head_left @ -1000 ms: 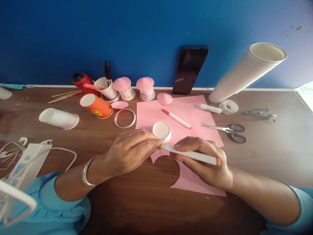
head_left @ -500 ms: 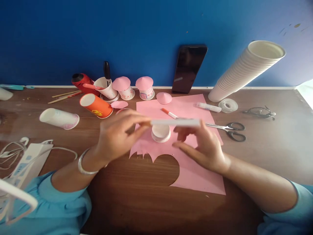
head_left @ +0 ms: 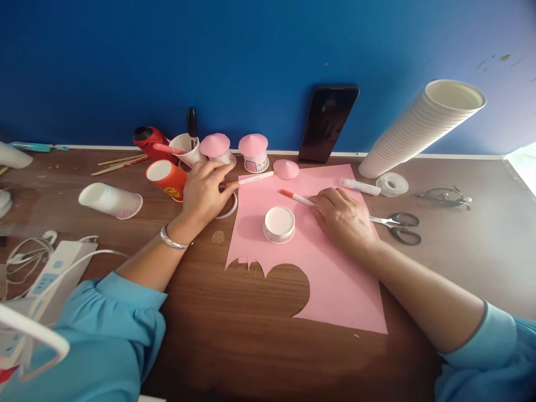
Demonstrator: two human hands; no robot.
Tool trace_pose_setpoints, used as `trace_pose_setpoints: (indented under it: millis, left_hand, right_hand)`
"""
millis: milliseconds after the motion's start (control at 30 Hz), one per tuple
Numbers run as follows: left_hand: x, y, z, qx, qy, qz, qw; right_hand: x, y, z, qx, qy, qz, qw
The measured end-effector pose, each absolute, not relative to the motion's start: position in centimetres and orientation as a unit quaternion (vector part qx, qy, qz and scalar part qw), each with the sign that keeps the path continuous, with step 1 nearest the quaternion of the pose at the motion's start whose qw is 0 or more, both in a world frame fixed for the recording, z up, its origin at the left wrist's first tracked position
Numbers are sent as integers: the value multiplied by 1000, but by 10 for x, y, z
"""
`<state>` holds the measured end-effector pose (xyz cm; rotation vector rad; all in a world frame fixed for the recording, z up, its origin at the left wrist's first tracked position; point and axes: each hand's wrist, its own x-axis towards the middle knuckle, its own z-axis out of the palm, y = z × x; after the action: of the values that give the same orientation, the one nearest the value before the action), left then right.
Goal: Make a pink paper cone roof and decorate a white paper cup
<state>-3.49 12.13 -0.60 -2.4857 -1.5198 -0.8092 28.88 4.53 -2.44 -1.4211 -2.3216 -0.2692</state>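
My left hand [head_left: 205,188] is closed on the end of a white marker [head_left: 256,178], which points right above the top edge of the pink paper [head_left: 335,279]. It hovers by an orange cup [head_left: 166,178] and a cut cup ring [head_left: 229,207]. My right hand [head_left: 341,215] rests on the pink paper with its fingers curled over the end of an orange-capped marker [head_left: 295,196]. A short white cup bottom [head_left: 278,223] sits upside down on the paper between my hands, touched by neither.
A leaning stack of paper cups [head_left: 419,125], a phone [head_left: 329,123], a tape roll [head_left: 391,183], a glue stick [head_left: 359,186] and scissors [head_left: 397,226] lie at the right. Two pink-roofed cups [head_left: 253,151], a pink cone [head_left: 286,168] and a lying white cup [head_left: 111,200] are further left. A power strip [head_left: 46,268] is at the near left.
My left hand has taken the white marker away from the cup bottom, up and to the left. My right hand let go of it and moved to the orange-capped marker.
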Motion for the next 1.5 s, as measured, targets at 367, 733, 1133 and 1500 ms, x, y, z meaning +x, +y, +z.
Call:
trace_pose_setpoints:
  millis: [367,733,1133,1500]
  left_hand:
    - [-1,74,30,-864,-344,-367,12]
    - [1,78,3,-875,-317,-366,-27]
    - [-2,59,16,-849,-245,-464,-62]
    - [-2,44,39,-864,-306,-391,-86]
  right_hand:
    - [284,41,-9,-492,-781,46,383]
    - [275,22,-6,-494,-859,-39,127]
    - [281,13,26,-386,-808,83,438]
    - [282,7,38,-365,-801,201,429]
